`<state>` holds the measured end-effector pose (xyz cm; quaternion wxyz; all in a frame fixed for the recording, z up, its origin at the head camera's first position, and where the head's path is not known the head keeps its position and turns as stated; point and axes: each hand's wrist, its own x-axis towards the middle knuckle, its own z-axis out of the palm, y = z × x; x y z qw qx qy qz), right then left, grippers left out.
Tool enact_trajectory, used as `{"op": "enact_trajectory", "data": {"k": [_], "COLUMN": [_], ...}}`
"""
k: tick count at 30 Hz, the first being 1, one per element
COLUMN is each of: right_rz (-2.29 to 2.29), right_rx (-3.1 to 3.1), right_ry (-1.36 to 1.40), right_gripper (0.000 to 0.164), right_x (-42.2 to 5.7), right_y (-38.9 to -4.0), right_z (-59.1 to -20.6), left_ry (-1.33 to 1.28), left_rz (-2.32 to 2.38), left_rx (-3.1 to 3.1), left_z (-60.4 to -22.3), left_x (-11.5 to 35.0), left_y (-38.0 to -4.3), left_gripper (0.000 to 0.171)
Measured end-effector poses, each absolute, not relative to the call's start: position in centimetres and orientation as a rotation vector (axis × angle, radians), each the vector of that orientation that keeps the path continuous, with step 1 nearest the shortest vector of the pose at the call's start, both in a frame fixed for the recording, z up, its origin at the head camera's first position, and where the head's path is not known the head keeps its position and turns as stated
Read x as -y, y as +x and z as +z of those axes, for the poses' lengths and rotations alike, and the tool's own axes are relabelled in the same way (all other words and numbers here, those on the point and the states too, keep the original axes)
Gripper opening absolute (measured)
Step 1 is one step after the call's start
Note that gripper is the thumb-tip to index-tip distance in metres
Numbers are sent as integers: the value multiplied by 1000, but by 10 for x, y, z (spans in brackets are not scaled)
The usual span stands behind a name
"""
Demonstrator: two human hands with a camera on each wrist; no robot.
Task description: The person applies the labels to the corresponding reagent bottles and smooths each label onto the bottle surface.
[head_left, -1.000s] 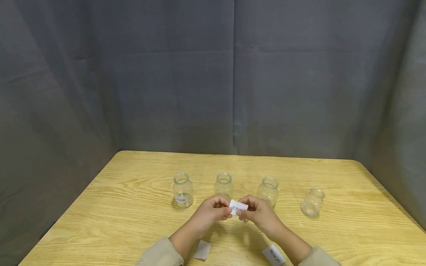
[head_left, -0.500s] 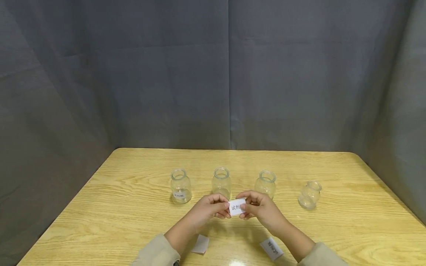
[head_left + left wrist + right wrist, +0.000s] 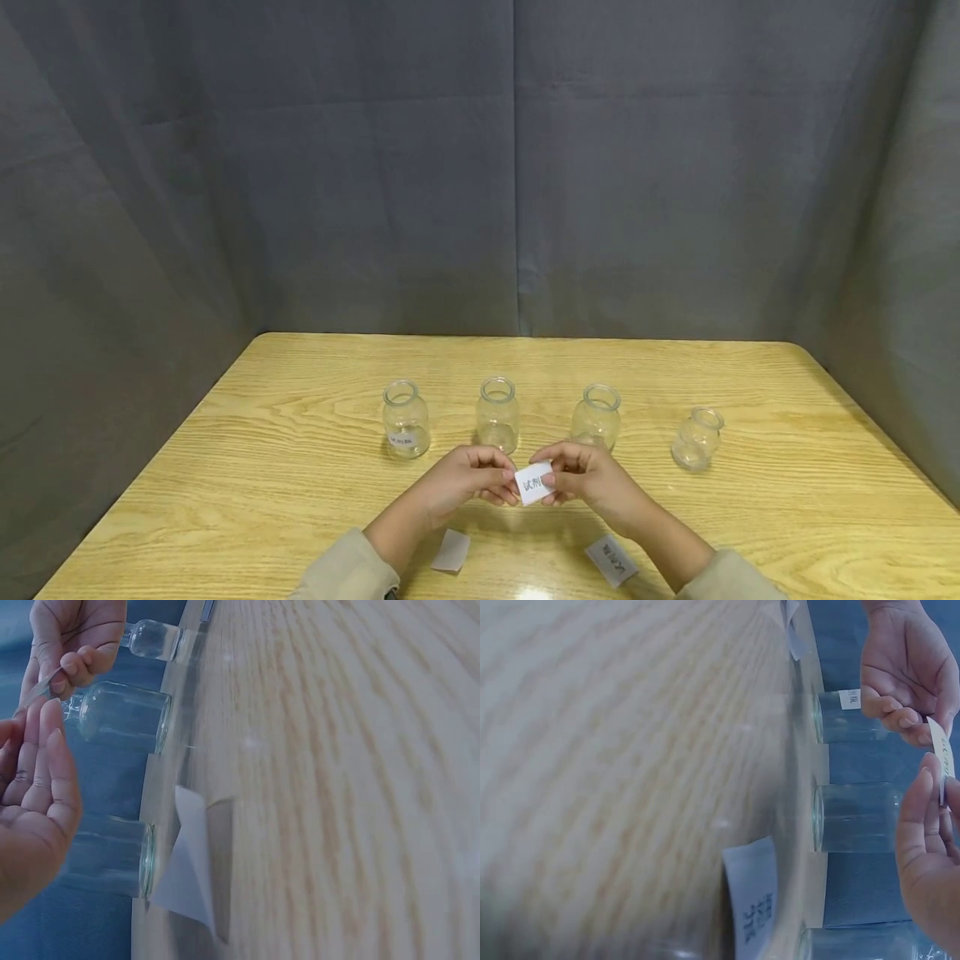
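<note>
Pinching a white label point(image 3: 528, 486) in midair, in both grips; clasping its right end in the right grip point(image 3: 596, 483), with the thumb over the front and the fingers behind, drawn together to the paper's thickness, and so covering the last of the dark printed characters; nipping its left edge in the left grip point(image 3: 461, 485), between thumb and fingertips; holding the label slightly tilted above the tabletop point(image 3: 187, 492), with the print turned toward the head.

Facing a glass jar point(image 3: 497, 412) just beyond the left grip, and a wide-mouthed jar point(image 3: 596, 410) directly beyond the right grip, with its base partly hidden behind that grip; farther left of the left grip, showing a labelled jar point(image 3: 406, 412) with a printed sticker low on its side; well to the right of the right grip, showing a smaller jar point(image 3: 697, 437).

Nearer the body, below the left grip, bearing a pale paper slip point(image 3: 451, 551) with a raised edge; below the right grip, beside the forearm, bearing a printed tag point(image 3: 611, 559); backed, far beyond both grips, by a grey curtain point(image 3: 375, 167).
</note>
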<state>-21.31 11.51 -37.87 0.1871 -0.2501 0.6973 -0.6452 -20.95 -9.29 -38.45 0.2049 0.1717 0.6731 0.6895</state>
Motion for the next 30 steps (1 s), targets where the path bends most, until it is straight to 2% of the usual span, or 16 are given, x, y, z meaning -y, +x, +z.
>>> {"op": "enact_trajectory", "data": {"k": [30], "right_rz": [-1884], "right_rx": [-1872], "right_ry": [-657], "right_gripper": [36], "right_x": [-117], "right_y": [-216], "right_z": [-392], "left_ry": [447], "left_rz": [1927], "left_rx": [-1875], "left_z": [-395], "left_x": [91], "left_y": [-213], "left_gripper": [20]}}
